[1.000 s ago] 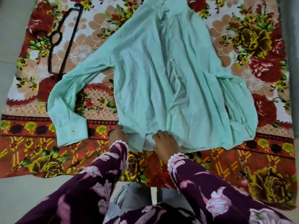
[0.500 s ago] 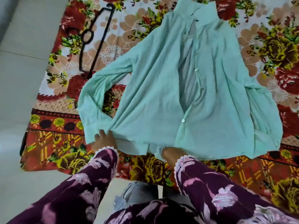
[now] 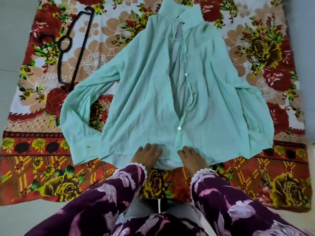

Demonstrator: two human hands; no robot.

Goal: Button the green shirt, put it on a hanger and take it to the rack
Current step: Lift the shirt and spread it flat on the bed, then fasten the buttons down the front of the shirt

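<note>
Green shirt (image 3: 150, 92) unlabelled, left hand (image 3: 148, 155), right hand (image 3: 190, 156), each grip open, flat on hem

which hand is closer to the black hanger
Left. The left hand rests on the shirt hem, below and right of the black hanger; the right hand lies farther right.

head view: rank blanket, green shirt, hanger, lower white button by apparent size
1. Floral blanket, fills most of the frame.
2. Green shirt, spread across its middle.
3. Black hanger, partly tucked under the shirt's sleeve, so its full extent is hidden.
4. Lower white button, tiny.
</note>
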